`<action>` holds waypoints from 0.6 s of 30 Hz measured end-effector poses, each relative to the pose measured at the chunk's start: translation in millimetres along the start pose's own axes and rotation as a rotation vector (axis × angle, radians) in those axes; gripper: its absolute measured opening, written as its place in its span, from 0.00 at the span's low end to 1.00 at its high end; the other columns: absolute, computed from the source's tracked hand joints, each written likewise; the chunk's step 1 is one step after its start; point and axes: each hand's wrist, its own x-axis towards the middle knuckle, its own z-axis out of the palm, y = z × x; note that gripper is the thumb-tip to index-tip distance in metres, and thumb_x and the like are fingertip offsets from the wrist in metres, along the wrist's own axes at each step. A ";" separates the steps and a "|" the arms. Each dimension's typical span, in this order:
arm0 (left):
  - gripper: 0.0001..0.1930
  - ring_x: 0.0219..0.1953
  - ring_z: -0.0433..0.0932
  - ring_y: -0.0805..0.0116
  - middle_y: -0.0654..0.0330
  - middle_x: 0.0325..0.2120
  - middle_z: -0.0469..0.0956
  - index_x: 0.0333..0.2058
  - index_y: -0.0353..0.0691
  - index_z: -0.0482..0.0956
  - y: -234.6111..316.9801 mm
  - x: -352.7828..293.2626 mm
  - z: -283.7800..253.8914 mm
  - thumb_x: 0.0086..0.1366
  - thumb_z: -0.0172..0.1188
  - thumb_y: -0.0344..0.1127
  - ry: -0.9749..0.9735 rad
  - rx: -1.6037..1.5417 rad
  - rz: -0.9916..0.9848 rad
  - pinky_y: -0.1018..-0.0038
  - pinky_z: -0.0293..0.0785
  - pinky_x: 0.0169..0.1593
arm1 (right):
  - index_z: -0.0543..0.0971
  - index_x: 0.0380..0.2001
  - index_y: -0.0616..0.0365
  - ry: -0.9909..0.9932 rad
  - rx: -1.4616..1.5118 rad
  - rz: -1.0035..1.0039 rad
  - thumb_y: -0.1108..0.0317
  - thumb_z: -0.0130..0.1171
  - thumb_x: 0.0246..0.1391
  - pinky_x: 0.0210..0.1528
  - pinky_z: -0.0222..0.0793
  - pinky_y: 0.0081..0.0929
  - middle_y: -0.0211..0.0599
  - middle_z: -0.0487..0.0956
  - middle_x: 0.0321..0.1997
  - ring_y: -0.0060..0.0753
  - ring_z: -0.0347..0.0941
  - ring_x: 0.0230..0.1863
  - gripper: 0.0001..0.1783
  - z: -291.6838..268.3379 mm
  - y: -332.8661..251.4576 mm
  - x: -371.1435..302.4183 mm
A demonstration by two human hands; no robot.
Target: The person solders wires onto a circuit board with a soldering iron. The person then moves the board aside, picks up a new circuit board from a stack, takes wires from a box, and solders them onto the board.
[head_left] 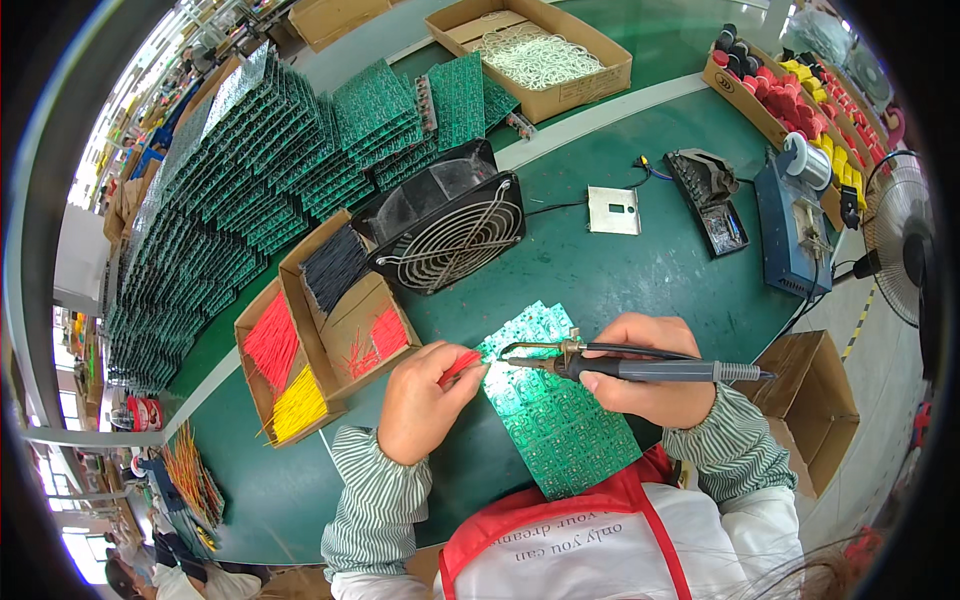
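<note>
Centre frame: left hand (418, 402) pinching thin red wires (460, 364) at green circuit board (560, 420); right hand (648, 372) wrapped round soldering iron (640, 368). Wires light, floppy; board stiff, best held by edges.

Both hands, left (418, 400) and right (645, 370), are curled closed, fingertips nearly meeting.

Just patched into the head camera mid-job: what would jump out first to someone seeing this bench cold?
At centre, the right hand holds a soldering iron over a green circuit board panel, while the left hand pinches red wires at its edge. Behind them sits a black fan, with boxes of coloured wires to its left. Stacks of green boards fill the far left.
</note>
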 end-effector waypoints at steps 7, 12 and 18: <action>0.08 0.23 0.72 0.67 0.57 0.22 0.74 0.28 0.32 0.77 -2.1 2.8 0.0 0.52 0.65 0.30 -0.010 -0.016 -0.008 0.74 0.68 0.28 | 0.76 0.26 0.60 -0.012 -0.012 0.005 0.69 0.66 0.41 0.21 0.66 0.20 0.31 0.75 0.17 0.19 0.71 0.18 0.10 0.8 0.1 2.2; 0.08 0.23 0.72 0.67 0.57 0.22 0.74 0.28 0.32 0.77 -1.5 4.2 -0.8 0.52 0.65 0.29 -0.034 0.018 -0.013 0.75 0.68 0.28 | 0.76 0.26 0.61 -0.036 0.016 0.068 0.69 0.66 0.41 0.21 0.66 0.20 0.31 0.75 0.17 0.19 0.71 0.18 0.10 1.8 -0.8 3.2; 0.07 0.22 0.72 0.68 0.57 0.22 0.74 0.27 0.32 0.77 -1.5 5.3 -0.6 0.52 0.65 0.29 -0.038 0.021 -0.004 0.75 0.67 0.27 | 0.76 0.26 0.61 -0.014 -0.028 0.030 0.69 0.67 0.41 0.21 0.66 0.20 0.31 0.76 0.17 0.19 0.72 0.18 0.11 -0.6 0.4 1.6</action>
